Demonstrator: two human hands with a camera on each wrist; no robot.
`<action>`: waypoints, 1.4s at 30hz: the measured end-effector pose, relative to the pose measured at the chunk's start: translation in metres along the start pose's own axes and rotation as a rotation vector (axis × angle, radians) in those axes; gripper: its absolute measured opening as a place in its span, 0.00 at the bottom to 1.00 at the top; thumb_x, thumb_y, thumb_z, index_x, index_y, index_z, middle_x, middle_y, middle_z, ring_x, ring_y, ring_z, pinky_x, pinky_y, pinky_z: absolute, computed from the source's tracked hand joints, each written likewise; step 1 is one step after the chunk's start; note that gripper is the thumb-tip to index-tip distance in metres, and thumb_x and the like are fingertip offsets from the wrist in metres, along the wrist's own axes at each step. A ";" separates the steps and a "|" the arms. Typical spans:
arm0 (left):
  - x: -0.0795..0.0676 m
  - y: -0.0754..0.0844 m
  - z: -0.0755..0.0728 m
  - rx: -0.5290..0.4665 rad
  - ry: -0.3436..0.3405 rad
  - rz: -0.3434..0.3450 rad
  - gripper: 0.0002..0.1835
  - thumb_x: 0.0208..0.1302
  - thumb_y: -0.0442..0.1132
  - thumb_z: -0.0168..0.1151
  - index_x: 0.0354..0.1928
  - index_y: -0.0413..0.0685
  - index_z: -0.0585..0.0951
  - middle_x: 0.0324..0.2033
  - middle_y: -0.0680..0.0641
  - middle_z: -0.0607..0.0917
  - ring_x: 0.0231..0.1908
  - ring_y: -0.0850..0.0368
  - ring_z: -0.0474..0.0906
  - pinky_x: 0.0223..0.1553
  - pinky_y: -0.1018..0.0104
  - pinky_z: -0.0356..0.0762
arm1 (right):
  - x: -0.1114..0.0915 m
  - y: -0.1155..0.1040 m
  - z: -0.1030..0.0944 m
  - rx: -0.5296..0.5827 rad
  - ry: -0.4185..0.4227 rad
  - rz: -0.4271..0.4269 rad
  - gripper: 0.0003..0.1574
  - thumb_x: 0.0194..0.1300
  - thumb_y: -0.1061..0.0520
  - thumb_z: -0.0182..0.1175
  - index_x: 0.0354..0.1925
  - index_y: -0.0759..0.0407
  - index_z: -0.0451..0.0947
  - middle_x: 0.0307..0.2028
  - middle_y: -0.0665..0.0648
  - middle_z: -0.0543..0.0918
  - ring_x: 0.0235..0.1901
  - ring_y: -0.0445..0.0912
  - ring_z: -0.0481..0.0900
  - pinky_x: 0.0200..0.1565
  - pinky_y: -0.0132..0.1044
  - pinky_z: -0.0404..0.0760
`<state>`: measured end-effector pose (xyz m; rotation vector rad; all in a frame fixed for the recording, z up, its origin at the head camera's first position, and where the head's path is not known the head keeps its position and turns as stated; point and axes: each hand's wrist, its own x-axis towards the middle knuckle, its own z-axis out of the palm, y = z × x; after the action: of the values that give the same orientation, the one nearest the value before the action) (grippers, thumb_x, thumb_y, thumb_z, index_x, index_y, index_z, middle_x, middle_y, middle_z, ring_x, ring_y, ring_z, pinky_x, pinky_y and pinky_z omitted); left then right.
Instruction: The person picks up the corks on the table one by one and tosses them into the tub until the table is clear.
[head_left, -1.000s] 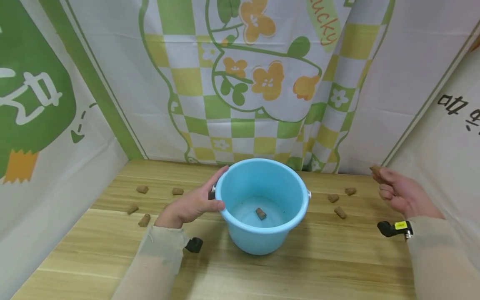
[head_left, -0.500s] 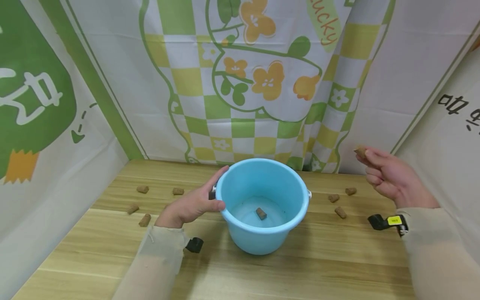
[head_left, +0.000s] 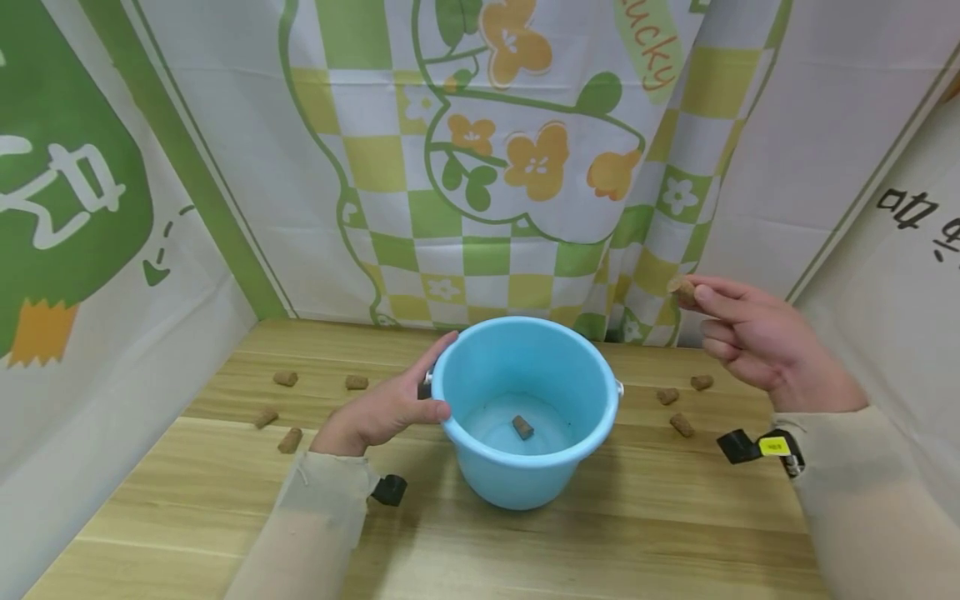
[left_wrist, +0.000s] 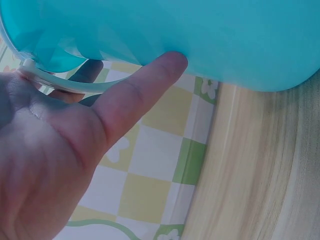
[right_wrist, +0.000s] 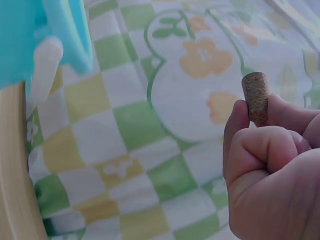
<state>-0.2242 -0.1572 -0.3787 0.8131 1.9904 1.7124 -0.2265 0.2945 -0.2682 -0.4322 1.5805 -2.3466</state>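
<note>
Cork (head_left: 681, 290) moved nearer bucket (head_left: 516, 486), right hand (head_left: 767, 340) pinching, long axis pointing left

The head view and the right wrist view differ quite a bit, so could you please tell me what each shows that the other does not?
Only the head view shows the left hand touching the blue bucket, an inner cork on the bucket's floor, and loose corks on the table.
Only the right wrist view shows a length of the bucket's white handle.
Both show the right hand pinching a cork, plus bucket, table and patterned cloth.
</note>
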 end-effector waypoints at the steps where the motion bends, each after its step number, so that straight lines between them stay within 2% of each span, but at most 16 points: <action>1: 0.000 0.001 0.000 0.002 0.000 -0.001 0.62 0.53 0.60 0.76 0.79 0.72 0.42 0.74 0.44 0.55 0.66 0.36 0.62 0.58 0.47 0.69 | 0.000 -0.001 0.005 -0.019 -0.004 0.001 0.17 0.77 0.60 0.51 0.57 0.62 0.79 0.48 0.58 0.78 0.18 0.41 0.46 0.19 0.31 0.53; 5: 0.001 0.000 0.000 0.003 0.000 -0.002 0.62 0.53 0.59 0.75 0.80 0.70 0.41 0.74 0.43 0.55 0.66 0.36 0.63 0.58 0.47 0.70 | 0.001 -0.003 0.023 -0.148 -0.002 -0.007 0.16 0.77 0.58 0.53 0.56 0.61 0.80 0.47 0.56 0.78 0.17 0.42 0.45 0.19 0.30 0.54; 7: 0.001 -0.001 0.000 -0.007 -0.003 -0.001 0.62 0.53 0.59 0.76 0.79 0.72 0.41 0.74 0.43 0.54 0.66 0.35 0.62 0.58 0.46 0.70 | 0.001 -0.004 0.032 -0.223 0.017 -0.015 0.16 0.76 0.57 0.55 0.56 0.61 0.81 0.46 0.56 0.79 0.16 0.43 0.46 0.19 0.31 0.55; 10: 0.001 -0.001 0.000 -0.009 -0.003 -0.001 0.60 0.54 0.59 0.75 0.78 0.76 0.43 0.74 0.43 0.54 0.67 0.34 0.61 0.58 0.46 0.69 | 0.002 -0.003 0.044 -0.374 0.094 -0.012 0.17 0.75 0.54 0.58 0.56 0.59 0.82 0.47 0.54 0.81 0.15 0.42 0.50 0.19 0.31 0.56; 15: 0.001 -0.002 -0.001 -0.019 -0.003 0.000 0.60 0.54 0.58 0.76 0.78 0.76 0.43 0.74 0.43 0.53 0.67 0.34 0.60 0.58 0.46 0.69 | 0.005 -0.002 0.062 -0.653 0.196 0.015 0.23 0.72 0.48 0.61 0.59 0.56 0.81 0.48 0.52 0.84 0.15 0.40 0.56 0.19 0.33 0.60; 18: 0.002 -0.002 -0.001 -0.024 -0.005 0.002 0.59 0.54 0.57 0.75 0.78 0.76 0.43 0.74 0.43 0.53 0.67 0.34 0.60 0.58 0.46 0.69 | 0.006 -0.001 0.069 -0.779 0.202 0.039 0.26 0.70 0.45 0.62 0.61 0.56 0.80 0.40 0.52 0.82 0.15 0.41 0.56 0.17 0.34 0.59; 20: 0.002 -0.002 -0.001 -0.019 -0.003 0.002 0.59 0.54 0.57 0.75 0.78 0.76 0.43 0.74 0.44 0.53 0.67 0.34 0.60 0.58 0.46 0.69 | 0.006 0.001 0.074 -0.852 0.219 0.078 0.26 0.69 0.42 0.63 0.60 0.51 0.81 0.29 0.51 0.76 0.15 0.41 0.56 0.16 0.35 0.59; 22: 0.001 -0.002 -0.001 -0.009 0.001 0.000 0.59 0.54 0.57 0.75 0.78 0.76 0.43 0.74 0.44 0.53 0.67 0.35 0.61 0.58 0.46 0.69 | 0.006 0.002 0.078 -0.905 0.229 0.106 0.26 0.68 0.39 0.64 0.59 0.47 0.82 0.24 0.51 0.71 0.14 0.42 0.56 0.14 0.36 0.57; 25: 0.001 0.000 0.000 0.012 0.010 -0.006 0.58 0.54 0.58 0.75 0.78 0.78 0.44 0.74 0.45 0.54 0.67 0.36 0.61 0.59 0.45 0.68 | 0.007 0.004 0.083 -0.961 0.218 0.110 0.24 0.68 0.39 0.63 0.58 0.45 0.82 0.27 0.52 0.76 0.14 0.42 0.56 0.13 0.36 0.58; 27: 0.000 0.001 0.000 0.019 0.013 -0.009 0.58 0.55 0.57 0.75 0.78 0.78 0.44 0.74 0.45 0.54 0.67 0.36 0.61 0.59 0.45 0.68 | 0.008 0.005 0.085 -1.001 0.203 0.088 0.23 0.69 0.40 0.62 0.58 0.46 0.83 0.38 0.53 0.81 0.14 0.43 0.58 0.14 0.37 0.60; 29: 0.000 0.001 0.000 0.024 0.015 -0.013 0.58 0.55 0.57 0.75 0.78 0.78 0.44 0.74 0.45 0.55 0.67 0.36 0.62 0.59 0.45 0.68 | 0.010 0.007 0.087 -1.049 0.184 0.064 0.22 0.70 0.40 0.62 0.57 0.46 0.83 0.48 0.53 0.81 0.15 0.44 0.60 0.16 0.37 0.63; 31: 0.000 0.002 0.000 0.022 0.013 -0.014 0.58 0.55 0.57 0.75 0.78 0.78 0.44 0.74 0.44 0.55 0.67 0.36 0.61 0.59 0.45 0.68 | 0.011 0.009 0.089 -1.091 0.181 0.052 0.20 0.70 0.41 0.62 0.55 0.45 0.84 0.51 0.53 0.81 0.16 0.46 0.62 0.18 0.37 0.65; 33: 0.000 0.001 0.000 0.022 0.011 -0.012 0.58 0.55 0.57 0.75 0.78 0.76 0.43 0.74 0.44 0.55 0.67 0.35 0.61 0.58 0.45 0.68 | 0.012 0.011 0.091 -1.124 0.173 0.042 0.19 0.70 0.41 0.62 0.54 0.45 0.84 0.53 0.52 0.81 0.22 0.49 0.68 0.22 0.38 0.68; 35: 0.000 0.001 0.000 0.017 0.008 -0.010 0.59 0.55 0.58 0.75 0.79 0.75 0.43 0.74 0.44 0.55 0.67 0.35 0.61 0.58 0.45 0.68 | 0.014 0.013 0.093 -1.138 0.166 0.034 0.18 0.70 0.42 0.62 0.54 0.45 0.84 0.54 0.52 0.80 0.33 0.51 0.72 0.30 0.41 0.71; 38: 0.000 0.000 0.000 0.011 0.004 -0.008 0.59 0.55 0.58 0.75 0.79 0.75 0.43 0.74 0.44 0.54 0.67 0.35 0.61 0.58 0.46 0.68 | 0.015 0.015 0.095 -1.143 0.160 0.022 0.18 0.71 0.44 0.62 0.54 0.47 0.84 0.55 0.52 0.80 0.51 0.53 0.70 0.42 0.46 0.69; 42: 0.000 0.000 0.000 0.004 0.001 -0.007 0.59 0.54 0.58 0.75 0.78 0.76 0.43 0.74 0.44 0.54 0.67 0.35 0.60 0.58 0.46 0.68 | 0.016 0.018 0.097 -1.148 0.159 0.014 0.19 0.70 0.44 0.63 0.54 0.49 0.85 0.55 0.52 0.81 0.56 0.53 0.70 0.47 0.49 0.68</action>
<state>-0.2240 -0.1570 -0.3785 0.8055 1.9960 1.7062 -0.2022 0.1997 -0.2491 -0.4282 2.8577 -1.2347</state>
